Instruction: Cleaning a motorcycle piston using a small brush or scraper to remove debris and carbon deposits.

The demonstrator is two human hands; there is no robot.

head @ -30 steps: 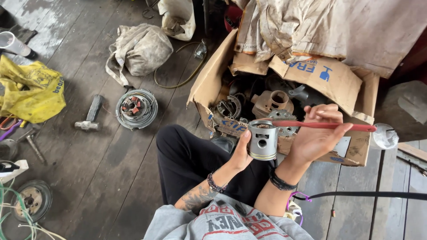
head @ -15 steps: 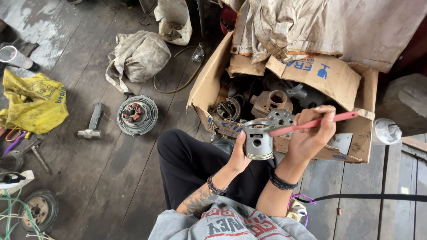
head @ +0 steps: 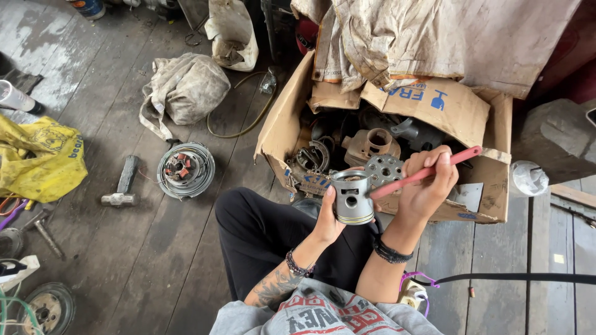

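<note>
Tilted since a second ago, the red-handled tool (head: pixel 428 172) now slopes from upper right down to its tip at the rim of the metal piston (head: pixel 352 198), where before it lay nearly level. The left hand (head: pixel 327 218) has its grip clamped around the piston from 7 o'clock, holding it upright above the lap. The right hand (head: pixel 427 186) has its grip closed on the tool's handle at 3 o'clock of the piston. Behind them, at 12 o'clock, an open cardboard box (head: pixel 282 127) holds engine parts. A hammer (head: pixel 123 183) and a wire-wound coil (head: pixel 185 169) lie on the plank floor (head: pixel 112 260) at 9 o'clock.
</note>
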